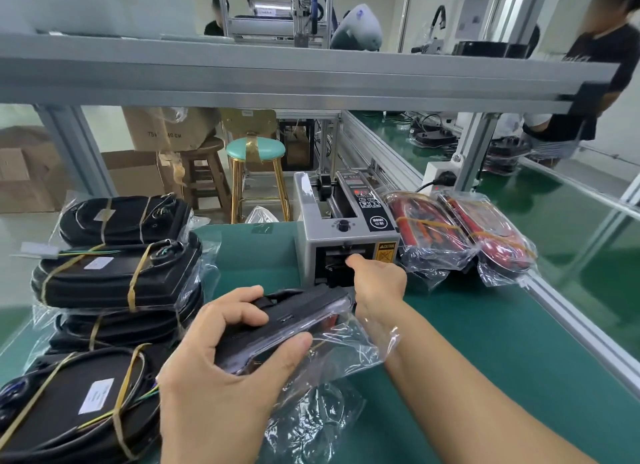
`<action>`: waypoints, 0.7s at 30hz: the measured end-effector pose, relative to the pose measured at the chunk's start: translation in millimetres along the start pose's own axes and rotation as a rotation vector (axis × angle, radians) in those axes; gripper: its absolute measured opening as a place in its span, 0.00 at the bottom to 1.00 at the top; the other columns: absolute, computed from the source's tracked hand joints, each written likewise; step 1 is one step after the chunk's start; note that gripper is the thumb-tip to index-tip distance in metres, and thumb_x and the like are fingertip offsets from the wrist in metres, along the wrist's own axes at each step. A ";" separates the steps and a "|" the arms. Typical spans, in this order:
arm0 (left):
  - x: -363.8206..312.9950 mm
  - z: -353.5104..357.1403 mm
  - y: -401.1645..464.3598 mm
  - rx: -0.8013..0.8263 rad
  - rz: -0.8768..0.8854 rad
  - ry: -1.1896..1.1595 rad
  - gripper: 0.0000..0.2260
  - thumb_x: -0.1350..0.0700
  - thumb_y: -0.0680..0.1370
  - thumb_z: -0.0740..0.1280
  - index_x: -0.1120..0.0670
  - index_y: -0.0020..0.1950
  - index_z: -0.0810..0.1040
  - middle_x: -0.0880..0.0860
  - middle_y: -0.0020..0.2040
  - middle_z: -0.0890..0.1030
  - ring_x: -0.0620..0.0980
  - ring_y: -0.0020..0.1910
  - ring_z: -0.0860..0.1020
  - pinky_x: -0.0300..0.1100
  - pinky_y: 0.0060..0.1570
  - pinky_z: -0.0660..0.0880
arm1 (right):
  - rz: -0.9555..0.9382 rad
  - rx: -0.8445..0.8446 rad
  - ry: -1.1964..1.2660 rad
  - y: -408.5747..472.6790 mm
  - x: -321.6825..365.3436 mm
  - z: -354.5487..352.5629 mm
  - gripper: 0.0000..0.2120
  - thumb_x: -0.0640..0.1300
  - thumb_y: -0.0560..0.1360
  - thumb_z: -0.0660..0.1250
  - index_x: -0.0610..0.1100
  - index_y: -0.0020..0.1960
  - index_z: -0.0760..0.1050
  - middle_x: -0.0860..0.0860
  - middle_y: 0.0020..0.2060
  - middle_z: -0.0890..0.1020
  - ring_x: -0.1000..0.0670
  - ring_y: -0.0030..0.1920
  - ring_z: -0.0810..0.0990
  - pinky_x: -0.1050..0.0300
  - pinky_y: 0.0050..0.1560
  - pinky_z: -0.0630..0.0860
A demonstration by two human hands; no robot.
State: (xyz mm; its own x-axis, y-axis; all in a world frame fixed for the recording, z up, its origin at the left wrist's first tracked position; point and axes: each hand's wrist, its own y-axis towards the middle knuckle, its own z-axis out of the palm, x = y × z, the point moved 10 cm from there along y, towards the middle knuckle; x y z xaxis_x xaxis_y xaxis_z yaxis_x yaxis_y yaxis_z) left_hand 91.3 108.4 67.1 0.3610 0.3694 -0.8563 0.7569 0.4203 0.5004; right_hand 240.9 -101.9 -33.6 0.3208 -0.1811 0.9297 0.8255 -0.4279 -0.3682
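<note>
Left hand (pixel 221 356) gripped the bagged black part (pixel 277 325) across its middle, just above the green mat (pixel 485 342), in front of the tape dispenser (pixel 346 235). I judged it rigid and light, with slippery film: grip the body, not the bag. Right hand (pixel 379 283) was at the dispenser mouth, grasp unclear. Bagged stacks (pixel 117 276) crowded the left.

Black part (pixel 277 325) in left hand (pixel 221 370): matt black plastic, sleeved in a glossy clear film bag (pixel 346 354) (crinkly, catches glare). Dispenser (pixel 311 242) at right hand (pixel 377 283): grey satin casing, looks like painted metal; black plastic knob (pixel 343 225). Stack (pixel 104 287) left of left hand: same matt black, clear film, tan rubber bands (pixel 133 283), white paper labels (pixel 98 262). Red parts (pixel 426 221) right of right hand: glossy plastic, bagged. Mat (pixel 485 359) under both hands: smooth matt green.
</note>
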 end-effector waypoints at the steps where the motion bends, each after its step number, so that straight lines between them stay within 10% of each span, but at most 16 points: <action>1: 0.9 -0.4 -0.9 -0.010 -0.003 -0.003 0.16 0.49 0.54 0.76 0.50 0.37 0.78 0.35 0.49 0.81 0.35 0.47 0.79 0.19 0.44 0.69 | 0.036 0.030 0.016 -0.7 -3.7 1.8 0.14 0.39 0.72 0.70 0.45 0.32 0.68 0.51 0.27 0.69 0.52 0.26 0.65 0.61 0.26 0.62; 5: 0.9 0.3 -0.4 -0.025 0.024 0.015 0.21 0.49 0.53 0.83 0.46 0.37 0.76 0.37 0.51 0.81 0.38 0.48 0.79 0.22 0.45 0.70 | 0.157 0.286 0.167 -18.3 1.3 3.5 0.12 0.40 0.74 0.68 0.46 0.36 0.68 0.52 0.25 0.65 0.56 0.25 0.60 0.64 0.27 0.58; 11: -17.9 16.0 -6.3 -0.012 0.153 0.093 0.16 0.50 0.58 0.77 0.49 0.39 0.74 0.45 0.50 0.79 0.37 0.48 0.77 0.22 0.47 0.68 | -0.214 0.777 -0.092 -114.1 67.7 5.9 0.10 0.51 0.61 0.76 0.52 0.41 0.85 0.63 0.47 0.84 0.66 0.47 0.80 0.62 0.49 0.70; 21: -26.7 12.5 -11.5 -0.090 0.204 0.186 0.14 0.54 0.59 0.77 0.55 0.38 0.75 0.46 0.43 0.75 0.40 0.41 0.75 0.29 0.38 0.70 | -0.177 0.745 -0.234 -126.1 44.5 7.8 0.06 0.43 0.61 0.72 0.40 0.33 0.83 0.56 0.54 0.80 0.57 0.60 0.76 0.41 0.67 0.69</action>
State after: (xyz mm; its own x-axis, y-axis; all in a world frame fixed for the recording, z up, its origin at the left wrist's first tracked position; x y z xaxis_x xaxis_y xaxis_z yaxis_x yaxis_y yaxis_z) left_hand 79.8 83.4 82.6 0.3886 0.5956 -0.7030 0.6244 0.3908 0.6763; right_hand 154.7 -49.1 54.3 0.1768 0.0597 0.9824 0.9400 0.2856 -0.1865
